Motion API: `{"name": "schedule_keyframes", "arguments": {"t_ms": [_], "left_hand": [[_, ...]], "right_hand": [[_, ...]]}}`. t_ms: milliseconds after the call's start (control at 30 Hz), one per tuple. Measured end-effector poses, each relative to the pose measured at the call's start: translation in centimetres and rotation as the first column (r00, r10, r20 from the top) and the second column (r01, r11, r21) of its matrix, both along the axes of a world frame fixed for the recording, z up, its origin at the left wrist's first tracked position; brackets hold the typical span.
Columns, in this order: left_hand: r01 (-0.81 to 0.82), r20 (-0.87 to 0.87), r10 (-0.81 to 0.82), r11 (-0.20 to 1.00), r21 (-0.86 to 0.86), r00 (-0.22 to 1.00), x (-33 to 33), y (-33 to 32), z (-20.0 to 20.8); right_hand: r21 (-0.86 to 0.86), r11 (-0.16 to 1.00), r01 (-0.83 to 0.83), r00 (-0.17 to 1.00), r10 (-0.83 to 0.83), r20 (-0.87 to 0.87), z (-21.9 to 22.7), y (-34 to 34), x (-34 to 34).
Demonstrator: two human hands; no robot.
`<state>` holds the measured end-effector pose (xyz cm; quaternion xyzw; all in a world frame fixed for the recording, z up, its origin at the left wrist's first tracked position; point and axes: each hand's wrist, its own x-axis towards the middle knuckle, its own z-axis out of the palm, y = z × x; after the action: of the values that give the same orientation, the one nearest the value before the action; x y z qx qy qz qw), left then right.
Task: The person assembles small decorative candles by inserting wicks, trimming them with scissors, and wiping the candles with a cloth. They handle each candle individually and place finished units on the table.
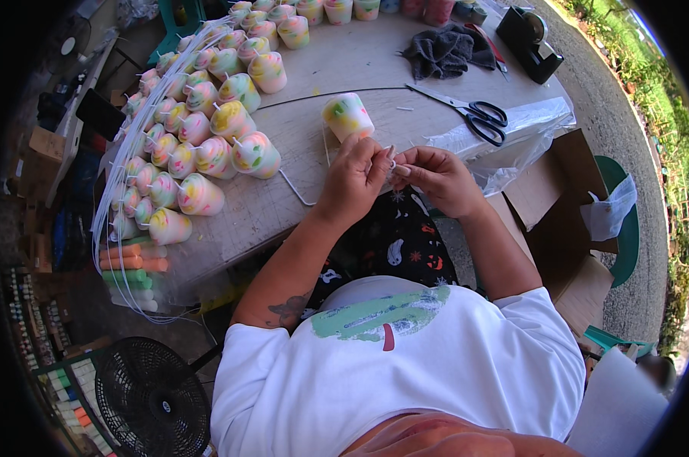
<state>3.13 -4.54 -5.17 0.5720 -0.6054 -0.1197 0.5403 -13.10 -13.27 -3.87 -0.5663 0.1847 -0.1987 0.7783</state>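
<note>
The left hand (pixel 352 174) and right hand (pixel 438 181) meet on the near side of the lone candle (pixel 348 114), each pinching narrowly at a small white string (pixel 392 164), perhaps a wick; the fingers hide much of it. The string is just nearer the body than the lone candle, and slightly right of it. Left of the lone candle crowd more candles (pixel 196 128), with long white strands (pixel 123 141) along their outer side; right of it lie scissors (pixel 468 106) and clear plastic (pixel 531 123).

Scissors (pixel 457 103) lie on a worktable (pixel 344 68), one candle (pixel 347 116) and then massed candles (pixel 232 119) to their left, cloth (pixel 443 52) and tape dispenser (pixel 521 46) behind, plastic film (pixel 538 118) partly beneath, carton (pixel 565 183) front right.
</note>
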Motion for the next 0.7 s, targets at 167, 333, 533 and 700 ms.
{"name": "schedule_keyframes", "arguments": {"t_ms": [167, 333, 533, 700], "left_hand": [[-0.006, 0.018, 0.006, 1.000, 0.002, 1.000, -0.1, 0.1, 0.1], [-0.010, 0.025, 0.010, 1.000, 0.004, 1.000, -0.1, 0.0, 0.1], [-0.034, 0.051, 0.035, 0.999, -0.027, 0.998, -0.1, -0.2, -0.1], [-0.028, 0.039, 0.028, 1.000, -0.003, 0.999, -0.1, -0.1, 0.0]], "right_hand": [[0.016, 0.999, 0.028, 0.999, -0.027, -0.030, -0.2, -0.1, 0.3], [-0.066, 0.996, 0.054, 0.997, -0.057, -0.046, -0.3, 0.0, 0.4], [-0.235, 0.956, 0.175, 0.969, -0.210, -0.130, -0.3, 0.9, 1.0], [-0.558, 0.797, 0.232, 0.916, -0.373, -0.151, 0.1, 1.0, 1.1]]}}
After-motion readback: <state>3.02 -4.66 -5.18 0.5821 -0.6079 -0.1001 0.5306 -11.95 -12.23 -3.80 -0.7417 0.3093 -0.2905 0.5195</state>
